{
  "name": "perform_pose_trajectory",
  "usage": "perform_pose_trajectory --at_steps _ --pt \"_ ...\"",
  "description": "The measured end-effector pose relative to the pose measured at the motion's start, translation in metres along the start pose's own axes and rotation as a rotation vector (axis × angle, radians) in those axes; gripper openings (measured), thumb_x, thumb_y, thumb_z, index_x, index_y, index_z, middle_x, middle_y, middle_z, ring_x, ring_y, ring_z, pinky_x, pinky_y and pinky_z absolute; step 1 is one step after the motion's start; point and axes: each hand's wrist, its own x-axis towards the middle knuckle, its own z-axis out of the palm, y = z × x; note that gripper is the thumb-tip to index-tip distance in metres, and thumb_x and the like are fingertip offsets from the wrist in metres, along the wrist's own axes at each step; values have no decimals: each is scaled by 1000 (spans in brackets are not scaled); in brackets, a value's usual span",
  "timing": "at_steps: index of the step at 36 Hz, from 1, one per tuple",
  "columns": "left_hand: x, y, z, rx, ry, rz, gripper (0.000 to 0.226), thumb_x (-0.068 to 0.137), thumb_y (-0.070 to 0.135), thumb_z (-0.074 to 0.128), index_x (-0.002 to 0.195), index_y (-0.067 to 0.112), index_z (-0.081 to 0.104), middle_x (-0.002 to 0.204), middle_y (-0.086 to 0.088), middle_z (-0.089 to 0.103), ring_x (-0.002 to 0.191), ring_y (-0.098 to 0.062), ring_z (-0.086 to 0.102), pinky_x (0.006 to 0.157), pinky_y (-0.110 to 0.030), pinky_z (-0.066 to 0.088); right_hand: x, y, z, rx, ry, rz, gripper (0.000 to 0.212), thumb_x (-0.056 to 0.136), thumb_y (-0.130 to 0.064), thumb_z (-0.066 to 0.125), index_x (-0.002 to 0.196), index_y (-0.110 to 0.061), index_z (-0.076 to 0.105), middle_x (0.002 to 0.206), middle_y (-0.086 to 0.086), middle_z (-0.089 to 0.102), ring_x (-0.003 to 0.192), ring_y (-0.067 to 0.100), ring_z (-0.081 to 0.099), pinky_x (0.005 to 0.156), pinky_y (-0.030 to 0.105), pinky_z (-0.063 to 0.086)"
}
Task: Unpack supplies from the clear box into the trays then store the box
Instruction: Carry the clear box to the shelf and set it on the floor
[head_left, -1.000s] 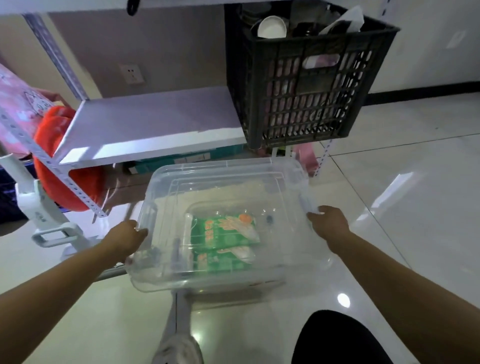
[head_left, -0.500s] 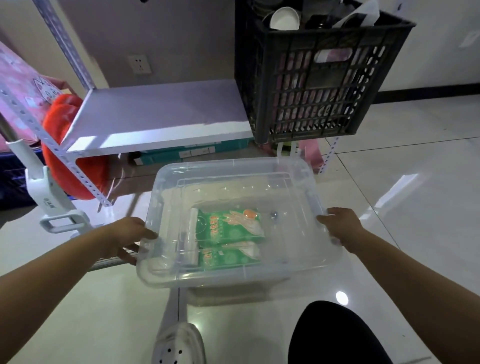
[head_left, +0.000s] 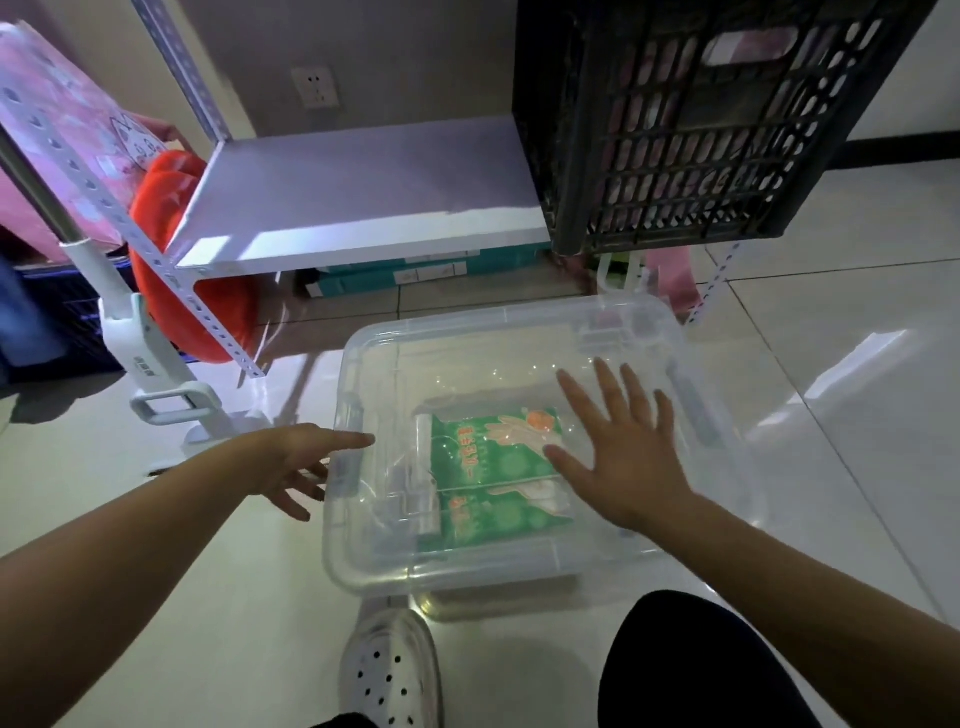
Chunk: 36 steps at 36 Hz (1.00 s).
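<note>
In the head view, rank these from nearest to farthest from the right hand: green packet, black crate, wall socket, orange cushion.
From the right hand, spread open over the clear box:
1. Green packet, inside the box, partly under the hand.
2. Black crate, above and behind the hand, on the shelf.
3. Orange cushion and wall socket, both far left; too close to call.

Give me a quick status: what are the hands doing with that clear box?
Left hand open, fingertip at the box's left latch. Right hand open, flat over the lid. Clear box on the floor, lid on, green packets inside. Nothing blocking.
</note>
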Motion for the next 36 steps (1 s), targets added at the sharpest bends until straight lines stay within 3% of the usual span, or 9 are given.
perform_pose_trajectory --at_steps 5,8,10,13,16,20,26,29,36 --pt "19 -4 -13 -228 24 86 93 78 40 80 151 22 25 148 -13 41 129 -37 46 98 -57 48 3 -79 45 -8 -124 -215 74 88 -79 9 153 -50 -11 164 -4 -23 149 26 -26 114 63 -16" --pt "24 -4 -17 -376 -49 134 100 78 34 80 155 33 15 141 -12 48 123 -35 53 91 -56 52 8 -95 60 -19 -159 -180 74 87 -80 2 153 -50 -7 165 -4 -17 150 26 -23 112 64 -19" --pt "25 -5 -15 -406 -96 137 92 80 31 79 152 31 22 132 -12 55 114 -34 60 79 -53 58 11 -97 64 -19 -161 -162 73 86 -81 -1 153 -51 -10 165 -5 -17 150 26 -24 111 65 -20" --pt "29 -9 -13 -388 -107 144 82 73 29 84 141 19 40 133 -14 58 114 -36 62 84 -57 57 13 -96 68 -13 -139 -155 71 87 -82 0 152 -53 -10 165 -5 -14 150 25 -21 111 66 -19" --pt "27 -7 -15 -367 -53 126 82 71 27 88 138 15 43 133 -11 58 113 -34 62 73 -49 60 11 -96 70 -19 -106 -146 70 88 -81 1 152 -54 -7 165 -5 -9 152 26 -16 112 68 -14" --pt "24 3 -17 -220 64 137 50 68 25 90 106 5 64 111 -14 69 98 -30 67 67 -43 60 12 -97 72 -17 -90 -150 70 88 -81 0 152 -54 -7 166 -4 -7 152 26 -14 112 69 -11" --pt "18 13 -14 -155 140 148 29 74 17 86 89 11 62 98 -12 68 86 -30 68 57 -43 60 12 -97 73 -28 -75 -150 69 88 -81 0 151 -54 -9 166 -5 -9 152 26 -14 112 68 -15" --pt "14 12 -12 -160 138 133 27 75 18 85 89 12 63 95 -11 68 82 -30 67 51 -39 59 12 -98 73 -33 -71 -153 69 88 -81 0 151 -54 -11 165 -5 -11 151 26 -16 112 68 -17" --pt "6 13 -10 -192 95 112 26 81 16 81 92 6 60 104 -16 63 85 -36 65 50 -49 59 11 -99 74 -20 -46 -151 69 91 -80 8 154 -52 1 166 -3 0 153 28 -6 113 68 -12"
